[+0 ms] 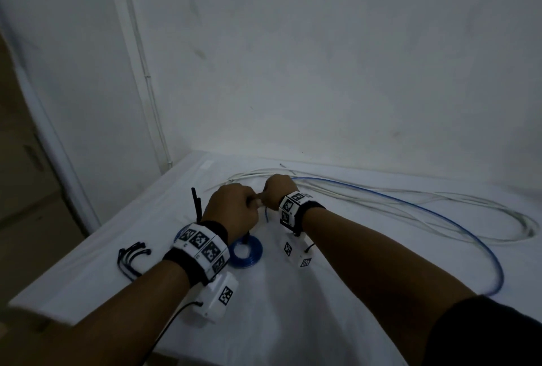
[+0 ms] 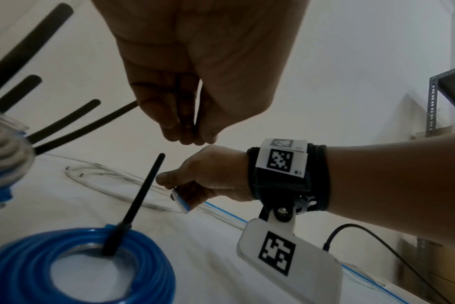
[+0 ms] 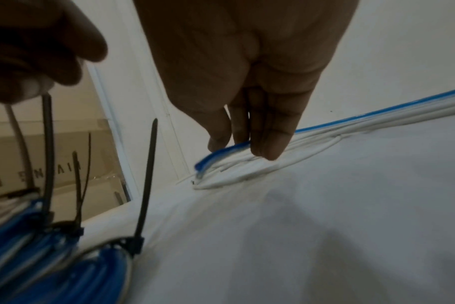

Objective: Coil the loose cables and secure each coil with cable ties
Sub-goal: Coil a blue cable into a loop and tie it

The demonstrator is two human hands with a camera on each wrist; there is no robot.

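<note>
**Both hands pinching over the cable table**

At the left edge of the white-covered table (image 1: 293, 307) lies a small bunch of black cable ties (image 1: 132, 257), curved and loose, close to where the cloth drops off. Your left hand (image 1: 231, 210) hangs just right of them with fingers curled, pinching a thin black tie (image 2: 112, 115); from the head camera your knuckles hide that grip, and only the left wrist view shows it. Part of another coil, white and blue with black tie tails sticking up, is tucked behind your left wrist and mostly cut off.

Below your left hand sits a tight round blue coil (image 1: 246, 251), smooth glossy tubing, bound by a tie whose stiff tail (image 2: 140, 195) stands upright.

Your right hand (image 1: 277, 191), touching the left, grips the end of the loose blue cable (image 1: 410, 204) between thumb and fingers. That cable sweeps in a wide arc to the right, alongside a long flat loop of thin white cable (image 1: 440, 198) lying near the wall.

The near middle of the cloth is bare, slightly wrinkled.
</note>
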